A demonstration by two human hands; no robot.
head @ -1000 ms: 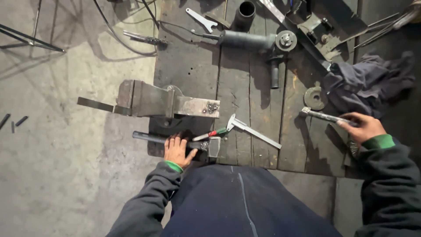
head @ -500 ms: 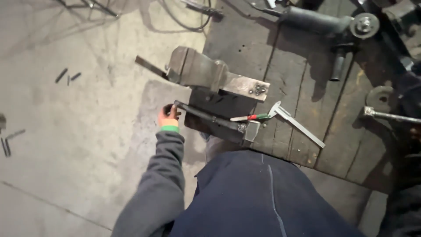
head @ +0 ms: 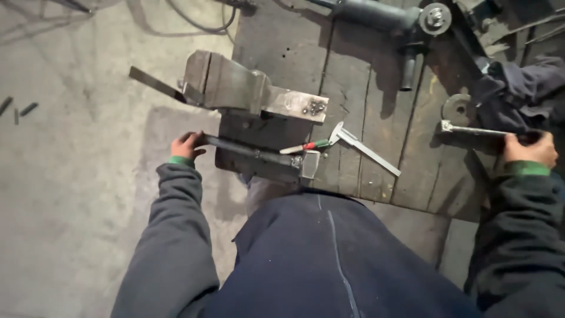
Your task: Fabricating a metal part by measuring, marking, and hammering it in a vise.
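Note:
My left hand (head: 187, 145) grips the handle end of a dark hammer (head: 259, 157) that lies across the near edge of the wooden bench, its steel head (head: 309, 164) to the right. My right hand (head: 531, 148) at the right edge is closed on the dark handle of a long metal tool (head: 471, 129) resting on the bench. Behind the hammer stands a steel bench vise (head: 235, 88) with a flat strip sticking out to its left.
A red-and-green marker (head: 306, 146) and a metal square (head: 365, 150) lie beside the hammer head. An angle grinder (head: 388, 17), a grinding disc (head: 459, 109) and a dark cloth (head: 524, 88) sit on the bench's (head: 376, 88) far side. Concrete floor (head: 70, 194) lies to the left.
My left hand slid from the middle of the hammer handle to its left end and closed on it. The view shifted, and my right hand stays on the long metal tool.

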